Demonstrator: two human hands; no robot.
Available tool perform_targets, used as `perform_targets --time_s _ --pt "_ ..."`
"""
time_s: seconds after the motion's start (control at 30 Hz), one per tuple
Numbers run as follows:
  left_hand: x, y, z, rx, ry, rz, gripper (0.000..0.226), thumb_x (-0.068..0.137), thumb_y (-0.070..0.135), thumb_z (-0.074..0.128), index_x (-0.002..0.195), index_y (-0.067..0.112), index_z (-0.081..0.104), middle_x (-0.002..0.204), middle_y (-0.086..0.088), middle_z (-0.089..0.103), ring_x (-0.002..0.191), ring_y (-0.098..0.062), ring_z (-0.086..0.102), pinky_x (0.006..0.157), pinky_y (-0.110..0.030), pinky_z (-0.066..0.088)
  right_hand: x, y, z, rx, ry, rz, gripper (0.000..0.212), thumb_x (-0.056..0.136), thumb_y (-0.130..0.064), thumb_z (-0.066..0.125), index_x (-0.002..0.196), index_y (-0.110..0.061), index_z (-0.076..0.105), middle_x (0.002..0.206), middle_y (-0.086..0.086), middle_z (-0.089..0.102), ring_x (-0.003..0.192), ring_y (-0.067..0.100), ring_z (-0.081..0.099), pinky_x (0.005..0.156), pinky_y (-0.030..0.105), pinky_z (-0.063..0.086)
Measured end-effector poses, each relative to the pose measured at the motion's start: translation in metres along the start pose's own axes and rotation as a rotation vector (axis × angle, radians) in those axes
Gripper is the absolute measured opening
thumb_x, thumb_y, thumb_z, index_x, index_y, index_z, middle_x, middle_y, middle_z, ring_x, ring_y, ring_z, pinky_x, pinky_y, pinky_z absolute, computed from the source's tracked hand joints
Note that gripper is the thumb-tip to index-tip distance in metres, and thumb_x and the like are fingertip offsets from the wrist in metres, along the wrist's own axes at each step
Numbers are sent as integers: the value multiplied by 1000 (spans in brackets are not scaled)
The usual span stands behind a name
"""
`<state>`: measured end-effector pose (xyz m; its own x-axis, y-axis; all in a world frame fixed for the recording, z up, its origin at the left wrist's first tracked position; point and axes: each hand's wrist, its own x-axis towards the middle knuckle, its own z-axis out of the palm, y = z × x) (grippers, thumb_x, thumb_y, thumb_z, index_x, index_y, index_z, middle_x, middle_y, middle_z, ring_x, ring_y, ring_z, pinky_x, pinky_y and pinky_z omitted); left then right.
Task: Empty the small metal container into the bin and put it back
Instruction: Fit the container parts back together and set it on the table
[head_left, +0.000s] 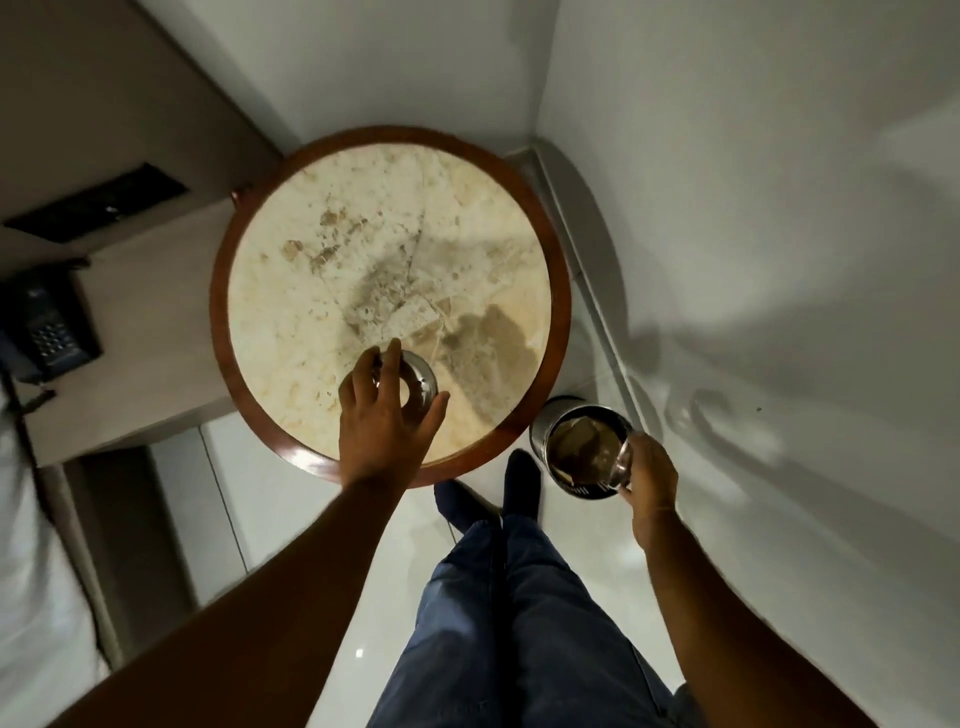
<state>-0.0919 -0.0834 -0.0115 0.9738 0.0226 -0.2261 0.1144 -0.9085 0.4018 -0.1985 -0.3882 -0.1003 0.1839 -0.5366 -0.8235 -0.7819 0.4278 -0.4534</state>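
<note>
The small metal container (418, 387), round and shiny, stands on the marble top of the round table (311, 291) near its front edge. My left hand (387, 421) grips it from above, fingers and thumb around its rim. The bin (563, 441), a metal cylinder, stands on the floor just right of the table, with crumpled paper inside. My right hand (647, 478) holds a thin shiny metal piece (621, 462) tilted at the bin's near right rim. I cannot tell what this piece is.
The table has a dark wooden rim (558, 291) and stands in a corner of white walls. A black telephone (44, 325) sits on a low unit at the left. My legs and feet (519, 483) are on the glossy floor between table and bin.
</note>
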Motion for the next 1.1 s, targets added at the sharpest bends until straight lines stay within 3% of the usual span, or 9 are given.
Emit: perform_targets --time_s 0.1,0.23,0.33,0.4,0.5,0.67,0.77,0.93,1.1 --pt "1 22 -48 -38 -5 7 92 92 58 72 165 17 36 160 -17 42 145 -43 41 111 -59 49 -40 -41 -14 343 -157 193 57 99 -43 52 148 -14 57 149 19 58 140 41 54 114 57 48" --pt "7 48 -103 -51 -12 37 94 93 62 69 167 18 31 163 -15 40 147 -41 40 112 -57 49 -96 -92 -15 491 -312 200 26 99 -30 51 117 -19 66 136 19 62 124 41 59 93 54 56" --pt "15 67 -149 -64 37 102 93 92 61 73 165 14 39 160 -18 46 142 -43 46 107 -56 53 -144 -143 -1 520 -481 207 58 95 -38 50 145 -11 60 132 23 65 124 43 60 96 53 52" --pt "31 83 -187 -62 56 127 93 92 66 69 166 19 36 162 -12 44 144 -38 43 109 -52 51 -178 -190 18 492 -625 163 71 94 -41 45 152 -2 53 134 25 63 126 45 57 93 51 51" --pt "54 103 -247 -72 116 183 95 90 74 64 166 24 37 163 -3 44 145 -32 43 113 -45 47 -231 -246 53 463 -827 76 71 95 -43 41 149 1 53 131 26 66 123 46 61 96 52 53" --pt "89 136 -351 -82 197 289 99 85 81 64 164 29 38 160 5 48 142 -26 49 114 -41 46 -326 -322 104 476 -1125 -150 56 87 -34 61 129 2 71 135 31 67 120 47 70 112 61 48" --pt "106 154 -411 -60 234 330 100 80 84 66 162 31 42 157 6 52 141 -23 53 114 -41 48 -380 -356 129 547 -1215 -190 48 87 -34 57 116 -1 78 125 27 72 110 41 73 105 57 54" --pt "113 165 -490 -45 238 366 102 77 76 76 163 32 41 157 7 53 144 -18 50 117 -37 43 -453 -393 160 630 -1328 -182 47 92 -31 52 127 -6 68 126 25 71 118 42 65 120 59 39" --pt "110 165 -531 -75 236 377 97 79 67 80 162 33 42 158 9 52 144 -13 52 116 -28 39 -507 -407 177 577 -1390 -267 47 100 -37 51 132 -9 71 131 25 73 122 41 67 98 52 59"
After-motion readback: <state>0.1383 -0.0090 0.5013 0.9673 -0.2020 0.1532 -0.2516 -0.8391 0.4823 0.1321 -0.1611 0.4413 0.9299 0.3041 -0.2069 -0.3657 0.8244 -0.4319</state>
